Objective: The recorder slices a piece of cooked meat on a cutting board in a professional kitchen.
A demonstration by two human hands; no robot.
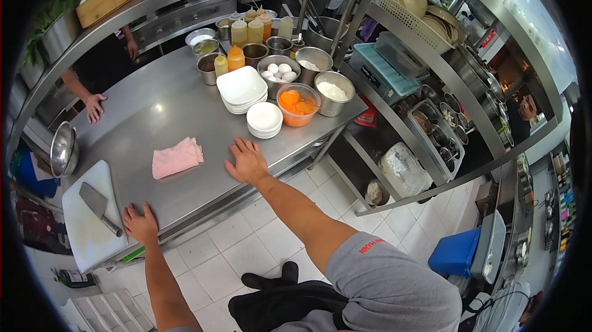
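Flat on the front edge of the steel table rests my left hand, fingers apart and holding nothing. Beside it lies a cleaver on a white cutting board. My right hand is spread on the tabletop further right, also holding nothing. A folded pink cloth lies between the two hands. Just beyond my right fingers stand stacked small white bowls, with stacked square white bowls behind them. A clear tub of orange egg yolks is to their right.
Whole eggs fill a steel pot; white powder fills another. Squeeze bottles crowd the back. A steel bowl leans at the left edge. Another person's hand touches the table's far left. Shelving rises on the right.
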